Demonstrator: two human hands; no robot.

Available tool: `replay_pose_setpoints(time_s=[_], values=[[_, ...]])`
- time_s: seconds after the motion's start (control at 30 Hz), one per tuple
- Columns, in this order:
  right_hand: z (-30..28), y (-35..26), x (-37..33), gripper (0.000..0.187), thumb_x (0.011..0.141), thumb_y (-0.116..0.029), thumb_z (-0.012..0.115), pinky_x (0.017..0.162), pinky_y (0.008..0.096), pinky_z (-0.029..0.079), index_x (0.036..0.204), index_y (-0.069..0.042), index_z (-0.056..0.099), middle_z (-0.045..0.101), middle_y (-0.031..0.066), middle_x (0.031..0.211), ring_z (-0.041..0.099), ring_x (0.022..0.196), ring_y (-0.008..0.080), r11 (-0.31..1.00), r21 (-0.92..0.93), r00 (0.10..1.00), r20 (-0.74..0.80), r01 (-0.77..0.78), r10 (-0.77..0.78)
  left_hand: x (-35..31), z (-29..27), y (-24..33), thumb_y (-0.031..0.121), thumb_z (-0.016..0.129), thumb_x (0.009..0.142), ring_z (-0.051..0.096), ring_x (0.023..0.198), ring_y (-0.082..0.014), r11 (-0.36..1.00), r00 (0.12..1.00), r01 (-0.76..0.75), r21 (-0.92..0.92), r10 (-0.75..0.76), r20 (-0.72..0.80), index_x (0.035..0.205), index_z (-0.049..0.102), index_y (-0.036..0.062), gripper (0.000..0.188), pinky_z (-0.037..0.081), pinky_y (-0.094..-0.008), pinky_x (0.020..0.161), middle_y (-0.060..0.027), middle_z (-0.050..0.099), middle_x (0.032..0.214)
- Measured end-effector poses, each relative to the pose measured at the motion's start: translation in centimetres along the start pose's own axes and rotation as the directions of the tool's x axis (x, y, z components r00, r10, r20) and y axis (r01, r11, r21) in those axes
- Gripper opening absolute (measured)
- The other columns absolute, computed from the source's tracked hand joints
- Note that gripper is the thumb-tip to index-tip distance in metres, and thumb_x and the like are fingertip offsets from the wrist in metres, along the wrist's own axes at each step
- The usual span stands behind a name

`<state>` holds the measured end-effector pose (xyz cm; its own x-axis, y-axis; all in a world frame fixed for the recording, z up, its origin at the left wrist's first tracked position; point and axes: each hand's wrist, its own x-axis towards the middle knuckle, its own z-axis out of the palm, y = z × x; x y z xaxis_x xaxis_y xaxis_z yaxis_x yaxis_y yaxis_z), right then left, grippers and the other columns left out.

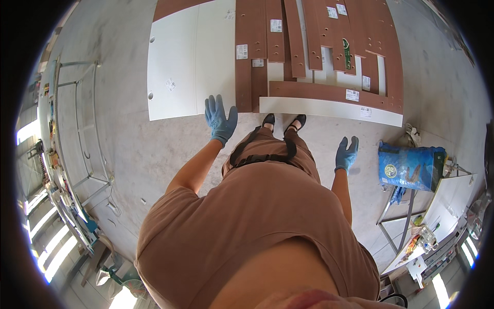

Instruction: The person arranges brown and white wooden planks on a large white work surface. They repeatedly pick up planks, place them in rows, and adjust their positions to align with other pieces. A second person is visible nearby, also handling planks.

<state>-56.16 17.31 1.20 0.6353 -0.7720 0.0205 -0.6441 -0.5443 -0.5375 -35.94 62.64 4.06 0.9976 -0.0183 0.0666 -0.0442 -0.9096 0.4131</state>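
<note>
My left hand (220, 119) spread flat, fingers wide, holding nothing, hovering at near edge of white panel (190, 62) on floor (123, 139). Right hand (346, 154) open, empty, over bare concrete. Brown boards (288, 46) just beyond feet.

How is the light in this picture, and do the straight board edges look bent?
Head view: bright, even daylight, with glare from openings at lower left; the white panel and brown boards are sharp, their edges bowing toward the rim; both gloved hands, left hand, right hand, show no blur.
</note>
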Motion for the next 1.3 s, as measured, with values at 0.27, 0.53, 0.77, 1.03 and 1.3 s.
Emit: replay_pose_setpoints(time_s=[0.27,0.53,0.77,1.03,1.3], values=[[1.1,-1.3,-4.1,0.050,0.101,-0.033,0.068,0.113,0.0465,0.048,0.134,0.004,0.065,0.063,0.0267,0.143,0.058,0.135,0.0427,1.000,0.002,0.983,0.182,0.016,-0.016,13.3,-0.1,-7.1,0.044,0.055,0.105,0.036,0.153,-0.0443,0.937,0.936,-0.349,0.004,0.348,-0.050,0.157,0.047,0.0065,0.065,0.029,-0.0551,0.124,-0.0265,0.042,0.163],[0.5,-0.3,-5.6,0.053,0.102,-0.030,0.069,0.116,0.0414,0.047,0.140,0.005,0.062,0.064,0.0230,0.144,0.060,0.137,0.0349,0.998,-0.054,0.951,0.310,0.037,-0.019,0.0,-5.0,-12.1,0.056,0.052,0.102,0.019,0.163,-0.0313,0.636,0.542,-0.761,0.125,0.519,0.661,0.164,0.036,0.0047,0.082,0.008,-0.0566,0.132,-0.0162,0.029,0.174],[2.1,0.0,-7.3,0.053,0.100,-0.036,0.069,0.113,0.0445,0.048,0.134,0.004,0.066,0.066,0.0246,0.139,0.061,0.132,0.0397,0.994,-0.041,0.913,0.395,-0.097,0.106,-3.2,-12.6,-13.3,0.044,0.060,0.101,0.028,0.160,-0.0352,0.701,0.593,-0.713,0.018,0.589,0.548,0.155,0.048,0.0013,0.070,0.017,-0.0541,0.132,-0.0184,0.041,0.167],[2.7,-4.3,-6.5,0.046,0.098,-0.040,0.070,0.110,0.0436,0.050,0.129,-0.004,0.070,0.069,0.0202,0.133,0.064,0.125,0.0395,0.995,-0.074,0.895,0.438,-0.062,0.088,10.2,-3.6,-9.5,0.039,0.061,0.102,0.034,0.151,-0.0506,0.677,0.625,-0.736,-0.014,0.687,0.372,0.161,0.038,-0.0004,0.074,0.028,-0.0596,0.124,-0.0290,0.039,0.163],[-3.9,-3.1,-8.6,0.045,0.095,-0.047,0.059,0.103,0.0496,0.052,0.122,-0.014,0.073,0.071,0.0198,0.130,0.064,0.121,0.0421,0.927,-0.095,0.817,0.446,-0.362,0.365,-1.7,-4.6,-17.6,0.018,0.068,0.094,0.057,0.135,-0.0404,0.610,0.408,-0.784,-0.115,0.647,0.644,0.142,0.060,-0.0033,0.053,0.046,-0.0514,0.111,-0.0293,0.057,0.145]])
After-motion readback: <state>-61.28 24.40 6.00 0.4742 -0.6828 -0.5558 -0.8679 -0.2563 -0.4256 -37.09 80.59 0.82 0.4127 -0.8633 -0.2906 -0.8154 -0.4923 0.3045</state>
